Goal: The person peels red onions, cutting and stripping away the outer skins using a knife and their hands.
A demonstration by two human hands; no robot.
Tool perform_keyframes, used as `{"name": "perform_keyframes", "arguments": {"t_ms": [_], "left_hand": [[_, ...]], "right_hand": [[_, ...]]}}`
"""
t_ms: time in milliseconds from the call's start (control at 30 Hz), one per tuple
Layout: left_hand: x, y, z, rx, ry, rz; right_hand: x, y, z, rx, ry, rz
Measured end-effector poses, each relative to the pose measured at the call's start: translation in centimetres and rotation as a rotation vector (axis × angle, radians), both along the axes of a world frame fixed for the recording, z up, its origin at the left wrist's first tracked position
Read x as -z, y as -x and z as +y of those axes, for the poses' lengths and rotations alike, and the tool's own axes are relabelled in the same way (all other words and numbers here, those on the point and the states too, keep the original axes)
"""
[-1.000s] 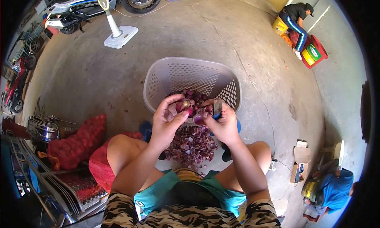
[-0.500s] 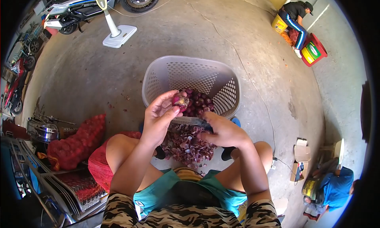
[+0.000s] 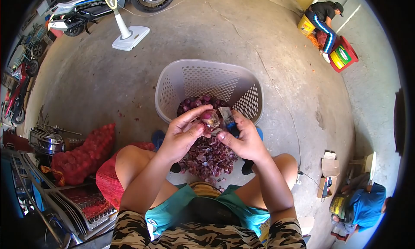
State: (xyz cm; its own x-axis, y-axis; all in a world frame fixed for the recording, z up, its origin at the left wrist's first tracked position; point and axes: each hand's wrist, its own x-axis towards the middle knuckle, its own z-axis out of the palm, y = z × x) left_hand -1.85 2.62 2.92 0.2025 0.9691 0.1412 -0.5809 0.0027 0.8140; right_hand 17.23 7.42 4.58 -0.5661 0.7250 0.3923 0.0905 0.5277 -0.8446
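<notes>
A red onion (image 3: 210,120) with loose skin sits between the fingers and thumb of my left hand (image 3: 183,136). Just right of it, my right hand (image 3: 245,139) is closed around a knife (image 3: 226,115) with a broad grey blade and a blue handle. The blade stands close beside the onion. Beyond my hands is a grey perforated basket (image 3: 210,63) with several red onions (image 3: 196,102) at its bottom. Below my hands, a heap of purple onion skins (image 3: 207,158) lies on the floor between my feet.
Red mesh sacks of onions (image 3: 86,154) stand at the left, near a metal frame (image 3: 78,206). A fan base (image 3: 131,38) and a motorcycle (image 3: 93,9) are at the upper left. One person (image 3: 322,22) sits at the upper right, another (image 3: 367,206) at the lower right.
My right hand first moved down and away from the onion, then came back beside it with the blade raised. My left hand has shifted slightly right and lower with its onion.
</notes>
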Motion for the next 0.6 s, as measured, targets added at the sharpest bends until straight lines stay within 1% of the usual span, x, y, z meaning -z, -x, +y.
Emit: {"name": "perform_keyframes", "arguments": {"t_ms": [33,133,233,333,433,533,567,600], "left_hand": [[-0.06,-0.19,0.0,0.001,0.004,-0.011],[0.0,-0.3,-0.12,0.022,0.016,-0.035],[0.06,-0.11,-0.16,0.026,0.013,-0.036],[0.05,-0.08,-0.1,0.028,0.013,-0.037],[0.03,0.02,-0.09,0.028,0.017,-0.05],[0.22,0.23,-0.02,0.015,-0.001,-0.07],[0.04,0.23,0.0,0.002,-0.011,-0.058],[-0.05,0.22,0.04,-0.011,-0.022,-0.046]], "right_hand": [[-0.14,0.07,-0.27,0.008,0.131,0.009],[-0.45,-0.1,-0.38,-0.013,0.048,-0.078],[-0.75,0.06,-0.59,0.048,0.041,-0.058],[-0.2,0.09,-0.18,0.0,-0.033,-0.045],[0.18,-0.15,-0.27,-0.06,0.244,-0.004],[0.0,-0.23,0.07,-0.078,0.215,-0.032],[-0.08,-0.33,0.02,-0.066,0.303,-0.02],[0.0,-0.32,-0.04,-0.043,0.283,-0.004]]}}
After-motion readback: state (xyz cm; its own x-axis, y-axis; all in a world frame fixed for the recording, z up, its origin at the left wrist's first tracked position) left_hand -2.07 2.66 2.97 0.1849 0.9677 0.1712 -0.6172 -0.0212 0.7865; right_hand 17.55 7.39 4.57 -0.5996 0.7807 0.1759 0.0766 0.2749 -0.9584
